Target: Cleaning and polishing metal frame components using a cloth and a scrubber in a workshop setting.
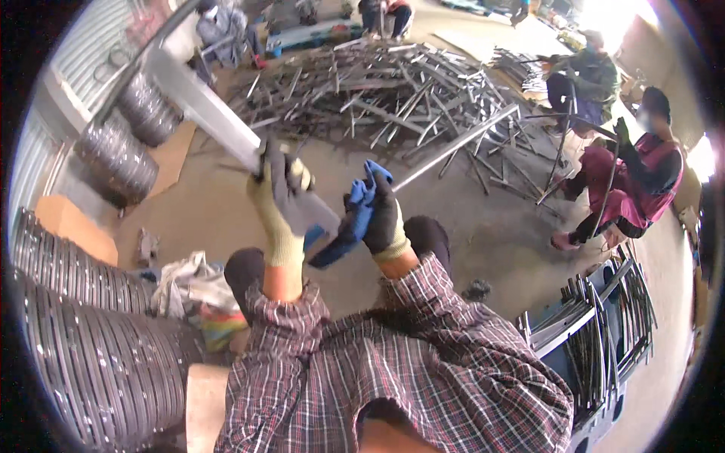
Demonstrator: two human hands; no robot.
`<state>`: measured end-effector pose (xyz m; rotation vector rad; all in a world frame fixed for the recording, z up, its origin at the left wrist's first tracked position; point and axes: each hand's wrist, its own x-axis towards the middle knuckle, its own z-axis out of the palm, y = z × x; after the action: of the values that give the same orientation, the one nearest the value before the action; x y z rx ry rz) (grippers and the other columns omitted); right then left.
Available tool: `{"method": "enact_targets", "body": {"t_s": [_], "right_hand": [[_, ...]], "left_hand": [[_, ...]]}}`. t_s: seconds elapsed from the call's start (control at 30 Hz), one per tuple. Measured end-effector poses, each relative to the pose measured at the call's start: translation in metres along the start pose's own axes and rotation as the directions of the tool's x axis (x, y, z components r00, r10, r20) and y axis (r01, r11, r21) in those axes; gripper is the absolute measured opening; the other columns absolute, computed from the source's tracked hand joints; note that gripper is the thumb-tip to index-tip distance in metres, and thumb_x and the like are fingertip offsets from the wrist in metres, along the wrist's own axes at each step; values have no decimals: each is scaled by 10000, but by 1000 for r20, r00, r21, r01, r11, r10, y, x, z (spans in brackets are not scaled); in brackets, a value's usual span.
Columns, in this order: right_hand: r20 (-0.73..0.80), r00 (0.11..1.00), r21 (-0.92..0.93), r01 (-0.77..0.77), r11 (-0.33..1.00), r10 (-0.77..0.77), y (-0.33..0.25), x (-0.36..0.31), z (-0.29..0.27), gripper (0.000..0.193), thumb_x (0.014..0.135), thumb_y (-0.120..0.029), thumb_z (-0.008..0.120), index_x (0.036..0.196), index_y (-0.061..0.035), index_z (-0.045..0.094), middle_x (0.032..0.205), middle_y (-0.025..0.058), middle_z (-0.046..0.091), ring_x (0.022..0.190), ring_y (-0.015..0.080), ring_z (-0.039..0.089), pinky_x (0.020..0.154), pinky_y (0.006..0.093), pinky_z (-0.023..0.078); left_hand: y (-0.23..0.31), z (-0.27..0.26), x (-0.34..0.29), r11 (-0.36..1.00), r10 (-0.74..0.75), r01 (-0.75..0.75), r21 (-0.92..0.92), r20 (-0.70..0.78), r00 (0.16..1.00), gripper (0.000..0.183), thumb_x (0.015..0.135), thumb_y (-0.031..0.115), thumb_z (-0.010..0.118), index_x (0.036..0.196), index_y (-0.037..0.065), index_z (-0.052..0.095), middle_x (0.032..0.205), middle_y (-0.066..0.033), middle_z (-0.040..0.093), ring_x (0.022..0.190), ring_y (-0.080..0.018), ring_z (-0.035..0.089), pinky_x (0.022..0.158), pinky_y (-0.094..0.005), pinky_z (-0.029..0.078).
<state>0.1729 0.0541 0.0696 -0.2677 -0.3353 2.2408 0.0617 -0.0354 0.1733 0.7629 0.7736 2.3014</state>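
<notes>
Both my hands wear yellow work gloves with dark palms, held up in front of my knees. Closed around a long, wide grey metal bar [208, 109] is my left hand [281, 185]. The bar slants up to the far left, and its lower end reaches past the glove toward my right hand. My right hand [384, 219] is closed on a bunched blue cloth [355, 219], whose loose end hangs down to the left. A thinner light metal strip [461, 147] runs from the right hand toward the upper right; its near end is hidden by the glove and cloth.
A tangled heap of metal strips [377, 90] covers the floor ahead. Bundled strips [596, 325] lie on a rack at right. Dark coiled stacks [98, 362] and white cloth bags [192, 283] stand at left. A person in a red vest [642, 181] sits at right; other people sit farther away.
</notes>
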Motion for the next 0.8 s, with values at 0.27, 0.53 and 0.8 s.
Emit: {"method": "enact_targets", "body": {"t_s": [0.27,0.53,0.8], "right_hand": [[191,867,-77,480,874,-460,-208,-17,-38,310,987,-315,553,1196,-92,598,962,2,646,800,112,601,755,287,511],[179,978,-349,-43,936,112,1,-119,-4,458,844,-142,633,1271,-50,495,1158,62,580,1082,212,560,970,385,451],[163,987,-583,108,805,-15,23,-110,-23,440,851,-193,730,1211,-11,556,1100,54,626,987,146,583,856,316,498]], "left_hand": [[58,-96,-45,989,-18,11,150,45,999,261,1016,406,473,1007,165,575,597,49,405,454,-81,377,418,-241,329],[-6,24,-46,993,29,-17,114,-108,994,286,1011,363,511,869,121,459,600,44,390,481,-70,381,475,-247,364],[-23,18,-73,995,10,1,103,-101,995,209,1009,285,531,938,89,515,670,16,455,524,-89,412,508,-255,358]]}}
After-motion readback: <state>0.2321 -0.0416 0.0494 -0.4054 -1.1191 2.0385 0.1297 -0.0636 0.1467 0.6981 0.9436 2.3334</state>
